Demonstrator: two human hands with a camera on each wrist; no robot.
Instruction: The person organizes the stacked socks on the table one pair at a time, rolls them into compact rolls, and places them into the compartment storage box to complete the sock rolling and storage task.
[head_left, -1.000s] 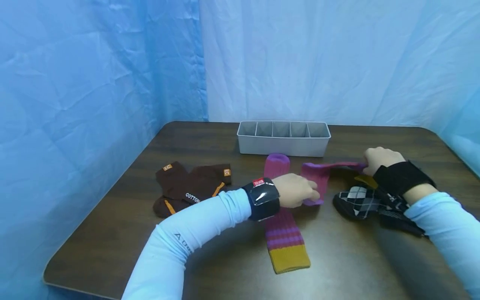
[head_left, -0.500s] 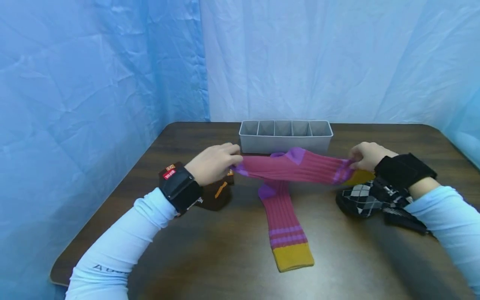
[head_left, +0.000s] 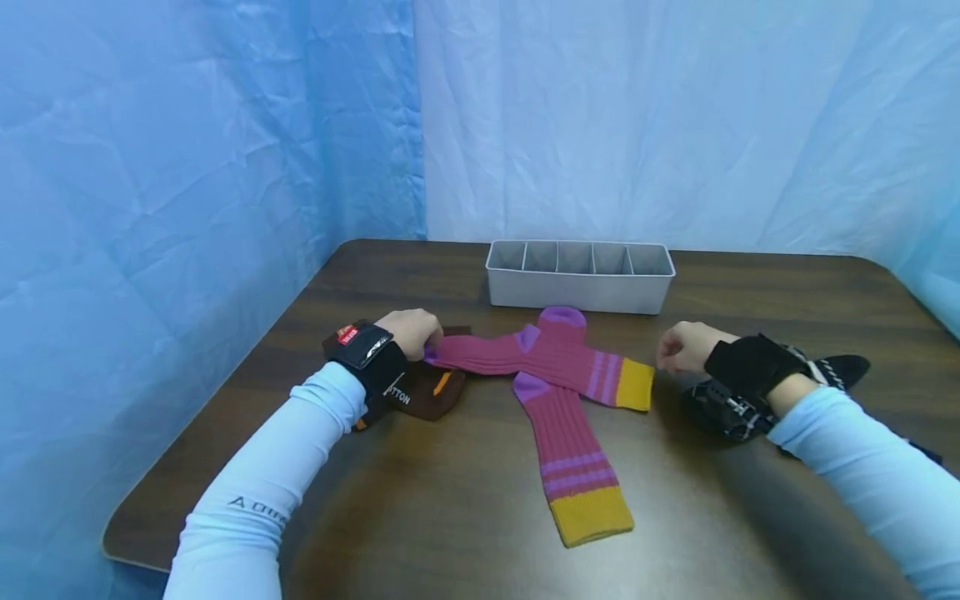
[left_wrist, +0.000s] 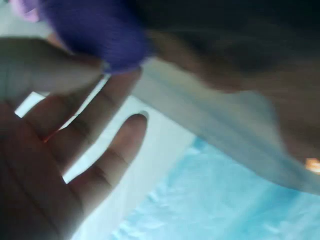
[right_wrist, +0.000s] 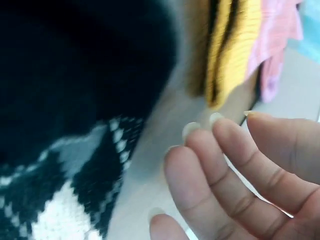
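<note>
While the left hand pinches its toe, the ribbed magenta sock lies flat.

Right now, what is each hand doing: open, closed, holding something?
Left hand: pinches the purple toe end of the upper pink sock.
Right hand: holds nothing, fingers loosely curled, beside that sock's yellow cuff.

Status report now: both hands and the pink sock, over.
Left hand pinches toe of upper pink sock. Right hand empty, clear of its yellow cuff. It lies across second pink sock. Brown socks under left wrist.
</note>
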